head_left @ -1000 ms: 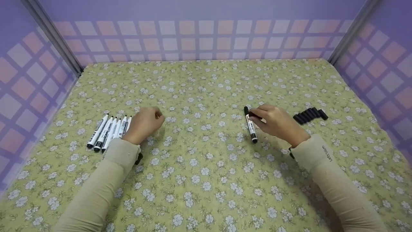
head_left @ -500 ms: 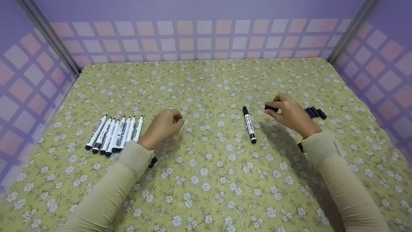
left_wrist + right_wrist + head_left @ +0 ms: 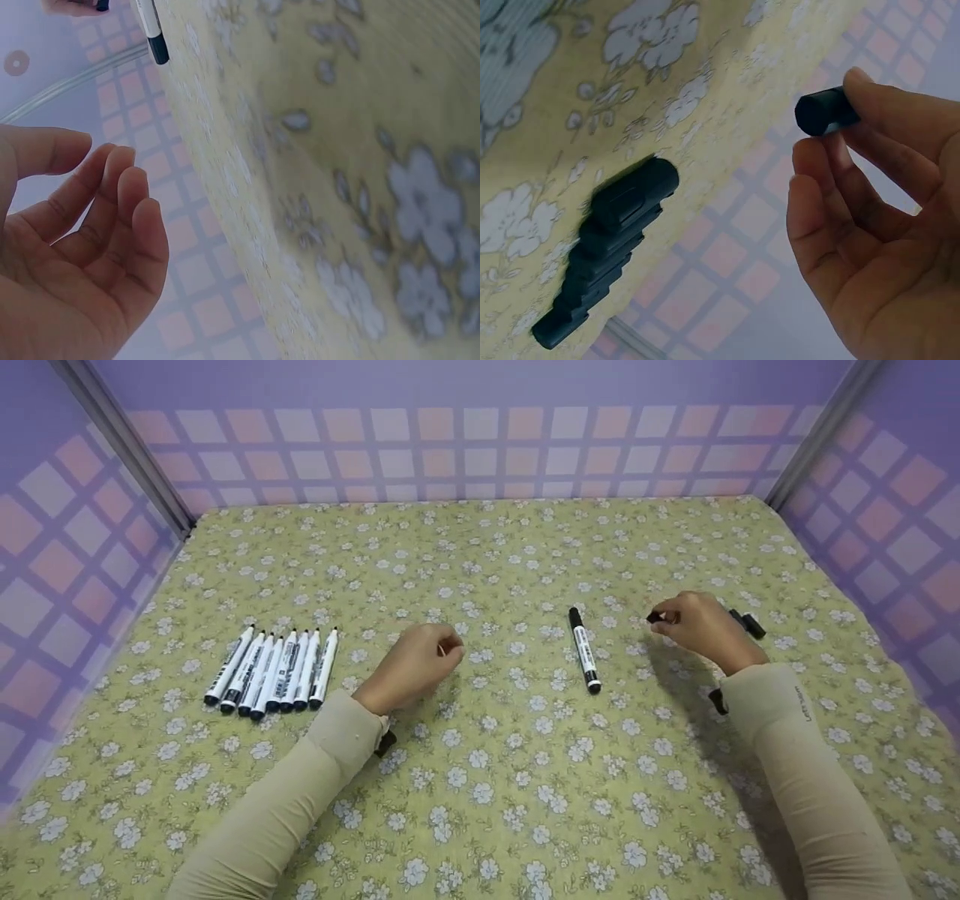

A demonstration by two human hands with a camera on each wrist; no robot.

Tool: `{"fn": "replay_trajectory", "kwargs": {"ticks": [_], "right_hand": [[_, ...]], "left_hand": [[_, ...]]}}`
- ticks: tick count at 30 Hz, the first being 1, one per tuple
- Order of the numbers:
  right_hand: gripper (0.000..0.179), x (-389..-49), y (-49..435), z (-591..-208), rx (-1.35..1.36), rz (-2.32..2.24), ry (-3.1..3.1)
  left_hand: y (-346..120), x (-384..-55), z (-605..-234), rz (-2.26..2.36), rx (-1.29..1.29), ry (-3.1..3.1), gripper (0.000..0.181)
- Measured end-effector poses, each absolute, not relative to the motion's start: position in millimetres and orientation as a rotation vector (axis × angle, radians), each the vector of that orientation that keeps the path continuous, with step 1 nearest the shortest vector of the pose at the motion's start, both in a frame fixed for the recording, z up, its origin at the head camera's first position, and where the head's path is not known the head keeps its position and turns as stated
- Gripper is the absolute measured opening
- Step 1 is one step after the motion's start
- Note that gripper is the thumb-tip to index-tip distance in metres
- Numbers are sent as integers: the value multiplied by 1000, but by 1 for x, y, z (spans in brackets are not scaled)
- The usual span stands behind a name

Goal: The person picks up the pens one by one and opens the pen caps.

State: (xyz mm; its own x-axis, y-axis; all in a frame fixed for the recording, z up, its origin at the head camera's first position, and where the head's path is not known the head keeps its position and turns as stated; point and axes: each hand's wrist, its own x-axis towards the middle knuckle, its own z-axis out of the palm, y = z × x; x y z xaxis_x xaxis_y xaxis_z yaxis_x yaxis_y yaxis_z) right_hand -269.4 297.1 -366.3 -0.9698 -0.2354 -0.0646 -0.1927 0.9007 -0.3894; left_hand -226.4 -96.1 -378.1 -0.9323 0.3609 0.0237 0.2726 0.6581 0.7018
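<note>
Between thumb and fingertips my right hand (image 3: 703,624) pinches a black marker cap (image 3: 826,112), held above the cloth. Left of it a whiteboard marker (image 3: 584,651) with its black cap on lies alone. My left hand (image 3: 414,666) hovers to the right of a row of uncapped markers (image 3: 283,675). Seen from the left wrist, its fingers (image 3: 148,225) bend loosely with nothing in them, the thumb apart from the fingertips. A row of loose black caps (image 3: 634,196) lies below the right hand; in the head view that hand hides part of the row.
A yellow-green flowered cloth (image 3: 480,765) covers the tabletop. A purple wall with pink and white squares (image 3: 480,427) stands along the back, with side walls at left and right.
My right hand has moved right, away from the capped marker, carrying the cap toward the cap row. My left hand has moved right, away from the uncapped markers, uncovering the whole row.
</note>
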Motion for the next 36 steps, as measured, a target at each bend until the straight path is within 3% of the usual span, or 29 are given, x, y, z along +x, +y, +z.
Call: {"fn": "replay_trajectory", "kwargs": {"ticks": [18,36], "right_hand": [[35,-272,327,-375,-125,-544,2823],[18,-274,336,-383,-106,-512,2852]], "left_hand": [[-44,-238,-377,1198,532,2555,25],[11,-261,-374,1212,468,2422,39]]}}
